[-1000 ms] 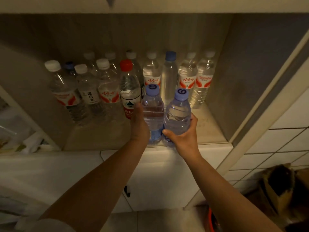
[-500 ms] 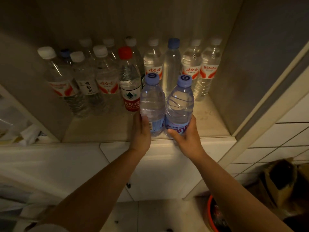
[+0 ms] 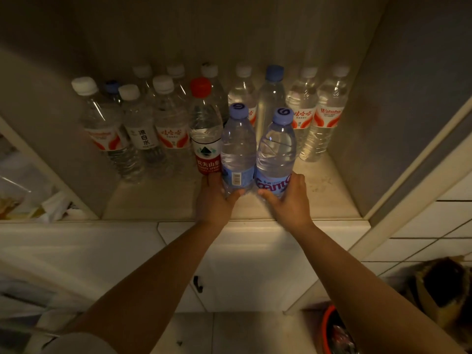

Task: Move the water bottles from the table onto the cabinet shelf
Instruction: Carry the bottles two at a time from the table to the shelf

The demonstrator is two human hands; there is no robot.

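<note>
Two clear bottles with pale blue caps stand side by side at the front of the cabinet shelf (image 3: pixel 153 200). My left hand (image 3: pixel 213 198) grips the base of the left bottle (image 3: pixel 238 149). My right hand (image 3: pixel 288 198) grips the base of the right bottle (image 3: pixel 276 152), whose blue label faces me. Both bottles are upright. Just left of them stands a red-capped bottle (image 3: pixel 205 134) with a red label. Behind them, several more water bottles with white and blue caps fill the back of the shelf.
The cabinet's side walls (image 3: pixel 398 123) close in the shelf left and right. Bare shelf lies at the front left and front right. Below is a white cabinet door with a dark handle (image 3: pixel 198 284). A red bucket (image 3: pixel 329 330) and a brown bag (image 3: pixel 439 290) sit on the floor.
Both hands have slid down from the bottles' middles to their bases. The two bottles have settled a little further forward on the shelf, and the camera has tilted so the shelf sits lower in view.
</note>
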